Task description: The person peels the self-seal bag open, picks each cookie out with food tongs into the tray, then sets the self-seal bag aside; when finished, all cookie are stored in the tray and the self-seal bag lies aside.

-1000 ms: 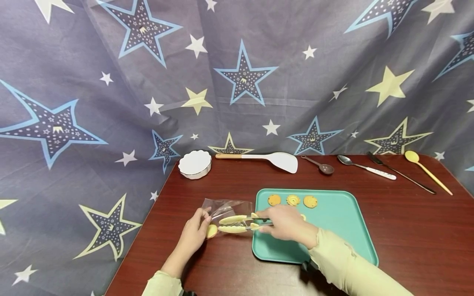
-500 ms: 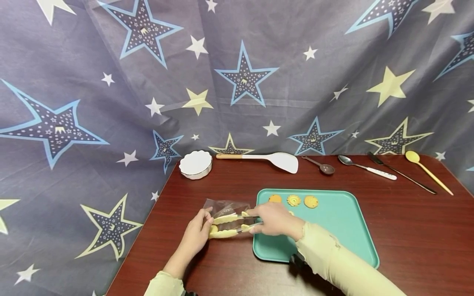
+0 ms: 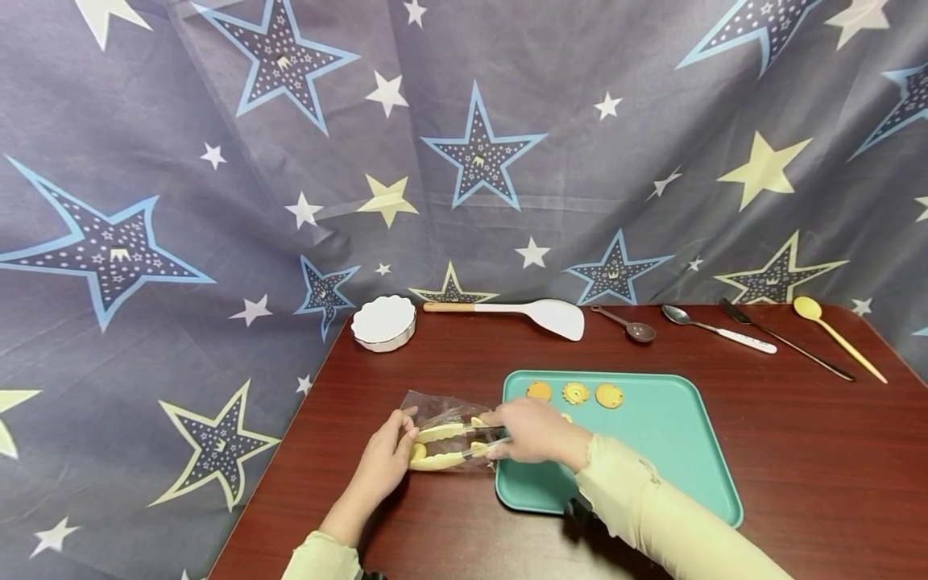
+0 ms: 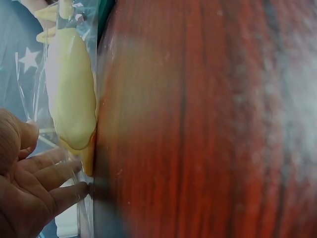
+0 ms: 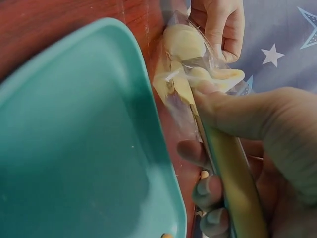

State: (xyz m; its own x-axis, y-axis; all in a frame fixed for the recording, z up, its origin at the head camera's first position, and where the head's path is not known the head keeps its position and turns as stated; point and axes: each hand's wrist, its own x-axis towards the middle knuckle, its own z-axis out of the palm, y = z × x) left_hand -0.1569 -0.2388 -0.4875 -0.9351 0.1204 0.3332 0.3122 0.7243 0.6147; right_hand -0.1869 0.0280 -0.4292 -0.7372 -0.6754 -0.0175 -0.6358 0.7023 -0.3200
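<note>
A clear plastic bag [image 3: 428,403] lies on its side at the tray's left edge, its mouth toward the right. My left hand [image 3: 386,453] pinches its closed end between thumb and fingers. Pale yellow tongs [image 3: 438,462] reach into the bag, their scalloped tips [image 4: 74,89] seen through the film in the left wrist view. A small round cookie [image 3: 418,451] is inside by the left fingers, between the tong tips, which stand apart. My right hand [image 3: 535,431] grips the tongs by the handles [image 5: 233,178], over the tray's left side.
On the green tray [image 3: 652,459], three cookies [image 3: 576,393] line the back edge; another is mostly hidden behind the right hand. Along the table's back edge stand a white fluted dish [image 3: 384,322], a spatula [image 3: 554,317], a brown measuring spoon [image 3: 640,331] and several other long utensils.
My right hand has moved left, pushing the tongs deeper into the bag until their tips came around the cookie. My left hand has stayed on the bag.
</note>
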